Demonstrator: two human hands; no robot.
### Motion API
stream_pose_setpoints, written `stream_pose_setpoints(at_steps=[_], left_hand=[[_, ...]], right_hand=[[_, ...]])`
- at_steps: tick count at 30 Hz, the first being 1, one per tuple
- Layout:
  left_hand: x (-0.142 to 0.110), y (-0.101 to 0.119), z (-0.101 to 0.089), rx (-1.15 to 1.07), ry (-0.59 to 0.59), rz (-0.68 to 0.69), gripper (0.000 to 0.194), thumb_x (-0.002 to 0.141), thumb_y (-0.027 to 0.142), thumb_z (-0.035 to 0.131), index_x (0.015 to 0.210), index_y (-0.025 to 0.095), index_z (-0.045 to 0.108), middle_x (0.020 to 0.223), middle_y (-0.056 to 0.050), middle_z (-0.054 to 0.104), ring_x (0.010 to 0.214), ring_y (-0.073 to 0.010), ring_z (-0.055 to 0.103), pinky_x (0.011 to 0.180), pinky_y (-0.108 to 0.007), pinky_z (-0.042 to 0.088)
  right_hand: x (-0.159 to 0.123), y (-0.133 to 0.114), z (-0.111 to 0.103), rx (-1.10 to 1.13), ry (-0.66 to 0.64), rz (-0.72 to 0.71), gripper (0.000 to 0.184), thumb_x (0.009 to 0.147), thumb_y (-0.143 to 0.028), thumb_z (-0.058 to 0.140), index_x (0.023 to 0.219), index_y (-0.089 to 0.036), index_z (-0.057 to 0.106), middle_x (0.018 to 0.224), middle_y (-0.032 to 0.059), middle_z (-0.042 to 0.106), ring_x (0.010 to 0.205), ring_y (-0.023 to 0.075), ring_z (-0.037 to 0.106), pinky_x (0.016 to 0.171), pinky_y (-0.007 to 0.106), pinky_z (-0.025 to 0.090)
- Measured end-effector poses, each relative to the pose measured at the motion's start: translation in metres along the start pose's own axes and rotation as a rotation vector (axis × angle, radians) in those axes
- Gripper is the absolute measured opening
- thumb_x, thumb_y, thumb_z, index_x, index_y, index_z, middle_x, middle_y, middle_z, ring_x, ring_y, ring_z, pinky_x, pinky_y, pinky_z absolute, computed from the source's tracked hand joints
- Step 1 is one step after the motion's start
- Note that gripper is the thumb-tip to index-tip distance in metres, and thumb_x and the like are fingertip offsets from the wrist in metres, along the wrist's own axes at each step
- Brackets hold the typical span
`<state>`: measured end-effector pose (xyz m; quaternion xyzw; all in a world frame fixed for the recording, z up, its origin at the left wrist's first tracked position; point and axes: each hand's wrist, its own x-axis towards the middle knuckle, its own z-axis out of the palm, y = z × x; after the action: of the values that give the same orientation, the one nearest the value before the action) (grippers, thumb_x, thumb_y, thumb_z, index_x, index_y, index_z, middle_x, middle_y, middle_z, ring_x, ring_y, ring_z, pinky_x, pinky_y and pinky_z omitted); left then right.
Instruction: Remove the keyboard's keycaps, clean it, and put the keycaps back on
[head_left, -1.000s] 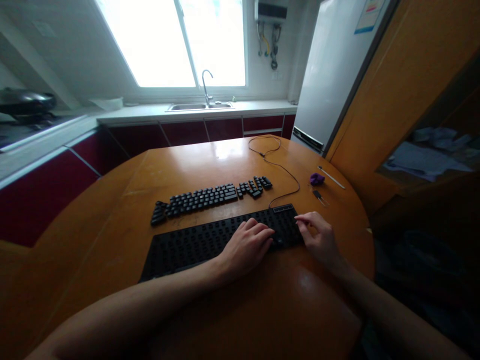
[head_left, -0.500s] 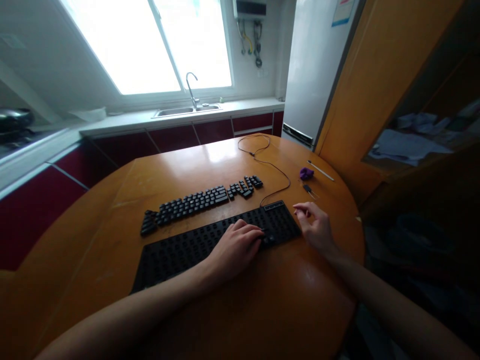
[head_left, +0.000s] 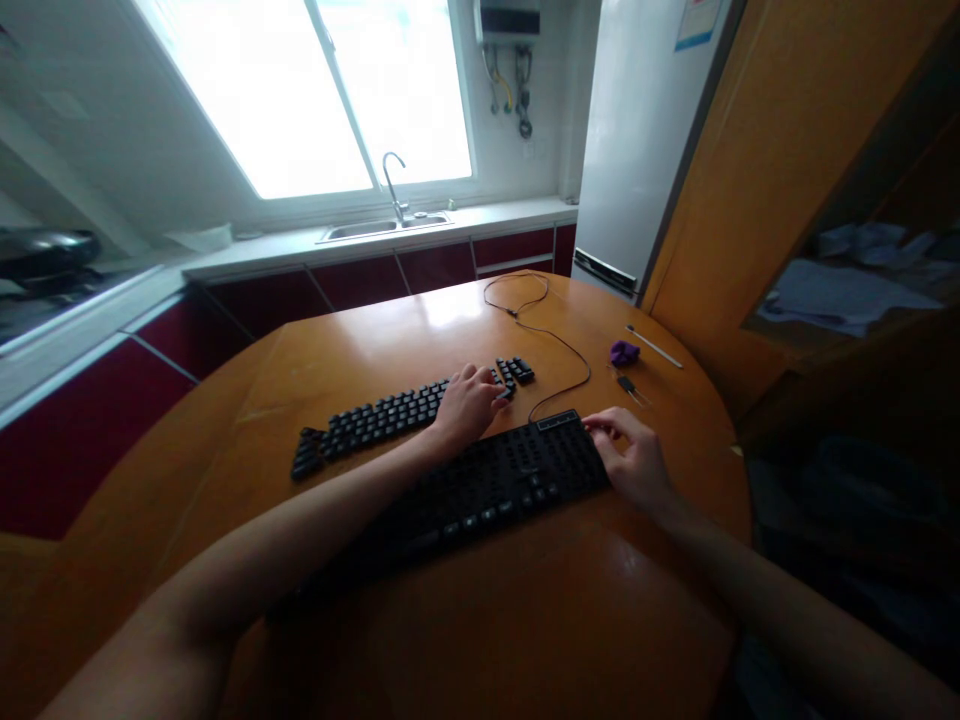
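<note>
A black keyboard (head_left: 517, 465) with most keys stripped lies across the table in front of me; several keycaps sit along its near edge. Behind it, loose black keycaps (head_left: 386, 415) stand in rows. My left hand (head_left: 466, 408) reaches over the keyboard, its fingers slightly apart and resting at the right part of these keycaps. Whether a keycap is between its fingertips is hard to see. Beside the keyboard's right end is my right hand (head_left: 631, 455), thumb and fingers pinched together. What they hold, if anything, is too small to name.
A thin cable (head_left: 577, 350) runs from the keyboard to the table's far side. Toward the right lie a purple cloth-like bundle (head_left: 624, 352), a small dark tool with wire loops (head_left: 627, 384) and a white stick (head_left: 656, 346). Beyond are a sink (head_left: 360, 230) and a fridge (head_left: 630, 150).
My left hand has moved off the keyboard's lower right part, away from me, to the loose keycaps. My right hand stays pinched by the keyboard's right end. The view has shifted somewhat.
</note>
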<state>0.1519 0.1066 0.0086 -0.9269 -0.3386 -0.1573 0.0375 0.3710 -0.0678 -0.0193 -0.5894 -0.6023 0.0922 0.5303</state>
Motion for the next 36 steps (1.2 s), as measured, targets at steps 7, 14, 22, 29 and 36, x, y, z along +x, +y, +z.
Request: stream_pose_setpoints(at_steps=[7, 14, 22, 29, 36], left_hand=[[-0.004, -0.004, 0.019, -0.035, 0.027, 0.023, 0.015, 0.090, 0.023, 0.065, 0.091, 0.025, 0.081, 0.100, -0.008, 0.071, 0.100, -0.0259, 0.051, 0.091, -0.041, 0.043], [-0.016, 0.030, 0.002, -0.324, 0.043, 0.010, 0.013, 0.089, 0.024, 0.067, 0.087, 0.025, 0.081, 0.091, -0.002, 0.078, 0.088, -0.0222, 0.058, 0.085, -0.037, 0.046], [-0.051, 0.106, -0.011, -0.582, -0.109, 0.088, 0.010, 0.084, 0.023, 0.073, 0.084, 0.027, 0.081, 0.091, 0.002, 0.079, 0.084, -0.0199, 0.061, 0.080, -0.034, 0.048], [-0.053, 0.107, -0.005, -0.477, -0.080, 0.142, 0.012, 0.088, 0.025, 0.070, 0.086, 0.027, 0.082, 0.090, 0.000, 0.078, 0.084, -0.0199, 0.058, 0.081, -0.035, 0.045], [-0.059, 0.122, -0.014, -0.220, -0.104, 0.267, 0.017, 0.093, 0.023, 0.063, 0.099, 0.027, 0.078, 0.092, -0.004, 0.072, 0.093, -0.0234, 0.053, 0.084, -0.039, 0.042]], right_hand=[[-0.004, 0.004, -0.004, 0.000, 0.013, 0.016, 0.018, 0.089, -0.020, 0.053, 0.091, -0.021, 0.070, 0.089, 0.0064, 0.071, 0.082, 0.0221, 0.062, 0.072, 0.035, 0.048], [-0.002, 0.007, -0.006, 0.015, 0.052, 0.036, 0.019, 0.089, -0.018, 0.052, 0.090, -0.020, 0.071, 0.088, 0.0056, 0.070, 0.082, 0.0211, 0.062, 0.072, 0.034, 0.047], [-0.003, 0.007, -0.006, 0.007, 0.010, 0.014, 0.017, 0.087, -0.017, 0.054, 0.090, -0.020, 0.070, 0.087, 0.0056, 0.070, 0.081, 0.0209, 0.062, 0.070, 0.033, 0.046], [-0.004, 0.008, -0.007, 0.002, 0.018, 0.036, 0.017, 0.086, -0.017, 0.053, 0.088, -0.019, 0.070, 0.086, 0.0057, 0.070, 0.080, 0.0208, 0.062, 0.069, 0.032, 0.046], [-0.005, 0.012, -0.005, 0.004, -0.008, 0.042, 0.017, 0.086, -0.017, 0.053, 0.088, -0.019, 0.070, 0.087, 0.0051, 0.070, 0.081, 0.0206, 0.062, 0.071, 0.033, 0.046]])
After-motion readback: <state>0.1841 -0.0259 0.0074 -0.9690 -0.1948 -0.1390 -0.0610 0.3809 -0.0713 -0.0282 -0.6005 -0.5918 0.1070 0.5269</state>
